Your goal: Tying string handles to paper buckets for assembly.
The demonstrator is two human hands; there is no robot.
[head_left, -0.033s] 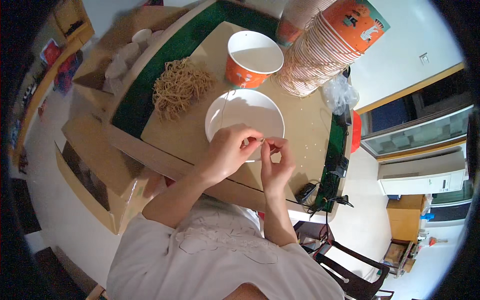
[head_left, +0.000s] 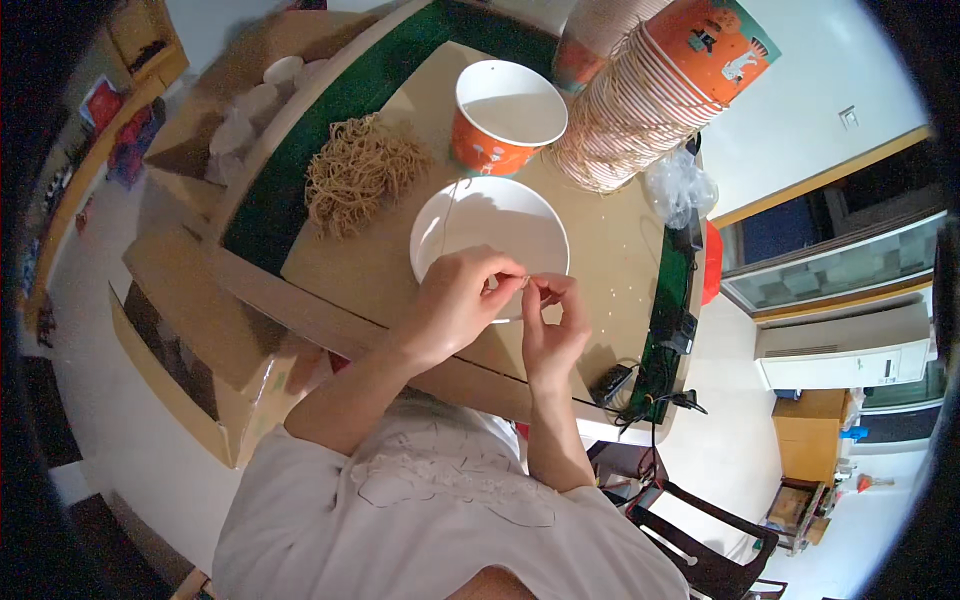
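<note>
My left hand (head_left: 466, 300) and my right hand (head_left: 556, 325) meet above the near edge of a white paper bowl (head_left: 505, 205). Thumb and fingers of each are pinched on a thin tan string (head_left: 525, 281), of which only a tiny bit shows between the fingertips. A strand of the same colour runs down inside the bowl toward my left hand. Behind this bowl stands an orange paper bucket (head_left: 490, 148) with a white inside. Left of it lies a tangled heap of tan strings (head_left: 362, 175).
A tall leaning stack of paper buckets (head_left: 640, 105), wound with tan strings, stands at the back right. Beside it is a clear plastic bag (head_left: 682, 188). Black cables and adapters (head_left: 612, 383) lie at the table's right edge. An open cardboard box (head_left: 190, 340) sits left of the table.
</note>
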